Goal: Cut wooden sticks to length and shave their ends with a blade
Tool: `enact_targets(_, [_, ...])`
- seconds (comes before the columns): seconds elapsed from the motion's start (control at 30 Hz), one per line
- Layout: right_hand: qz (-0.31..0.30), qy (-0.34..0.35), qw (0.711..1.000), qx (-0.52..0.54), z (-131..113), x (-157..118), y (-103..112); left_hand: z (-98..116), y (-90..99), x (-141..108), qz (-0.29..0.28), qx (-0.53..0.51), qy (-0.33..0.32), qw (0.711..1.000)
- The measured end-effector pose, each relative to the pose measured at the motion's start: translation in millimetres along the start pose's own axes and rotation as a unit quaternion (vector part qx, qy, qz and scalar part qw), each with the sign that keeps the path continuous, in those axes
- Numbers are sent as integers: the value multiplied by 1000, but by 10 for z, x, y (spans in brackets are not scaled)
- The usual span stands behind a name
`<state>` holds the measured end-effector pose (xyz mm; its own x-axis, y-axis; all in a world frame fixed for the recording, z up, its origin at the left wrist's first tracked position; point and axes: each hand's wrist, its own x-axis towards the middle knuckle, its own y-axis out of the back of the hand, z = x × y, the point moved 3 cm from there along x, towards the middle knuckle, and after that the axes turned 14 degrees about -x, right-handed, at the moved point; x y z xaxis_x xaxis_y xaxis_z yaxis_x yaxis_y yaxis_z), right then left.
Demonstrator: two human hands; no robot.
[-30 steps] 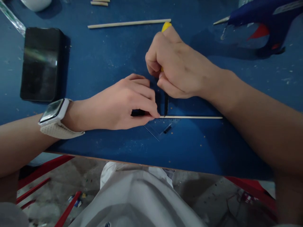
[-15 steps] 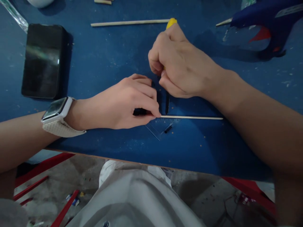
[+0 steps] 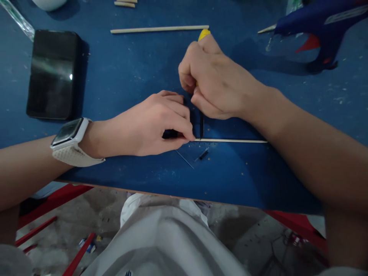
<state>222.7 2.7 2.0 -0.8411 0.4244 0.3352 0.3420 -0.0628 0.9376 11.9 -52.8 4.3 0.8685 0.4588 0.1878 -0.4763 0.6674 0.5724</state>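
My left hand (image 3: pixel 152 124), wearing a watch at the wrist, pinches a thin wooden stick (image 3: pixel 235 140) between thumb and index finger. The stick lies along the near part of the blue table, and its left part is hidden by my fingers. Above it, my right hand (image 3: pixel 217 78) is closed around a craft knife (image 3: pixel 204 34) with a yellow handle. The knife's dark blade (image 3: pixel 201 126) points down, its tip at the stick just right of my left fingertips. Below the stick lies a small clear-and-dark piece (image 3: pixel 204 154), with faint tick marks beside the stick.
Another wooden stick (image 3: pixel 159 29) lies farther back, near shorter pieces (image 3: pixel 124 4). A black box-like object (image 3: pixel 53 74) sits at left. At right is a blue glue gun (image 3: pixel 313 32) with a red trigger. The table's front edge (image 3: pixel 161 195) runs before my lap.
My right hand has come slightly nearer and left with the knife, whose tip now meets the stick. My left hand keeps its pinch almost unmoved.
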Motion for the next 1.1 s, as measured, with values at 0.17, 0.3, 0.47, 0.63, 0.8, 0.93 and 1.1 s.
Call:
enact_targets(0.17, [-20, -43, 999, 2, 16, 19, 24, 0, 5, -4, 3, 1, -2, 1000])
enact_targets(0.3, [-15, -34, 999, 7, 26, 21, 25, 16, 13, -12, 3, -1, -3, 1000])
enact_targets(0.47, [0, -17, 1000, 16, 37, 29, 9, 34, 28, -11, 3, 10, -20, 1000])
enact_targets(0.63, [15, 20, 1000, -8, 44, 6, -11, 39, 12, 1, 9, 20, -16, 1000])
enact_targets(0.8, [-10, 37, 999, -28, 6, -20, -6, 28, -7, 6, 3, 22, -3, 1000])
enact_targets(0.93, [-19, 10, 1000, 10, -30, -5, 9, 16, -7, 8, 6, 13, -7, 1000])
enact_targets(1.1, [7, -73, 996, 47, -3, 7, 39, -3, -10, -3, 5, 17, -5, 1000])
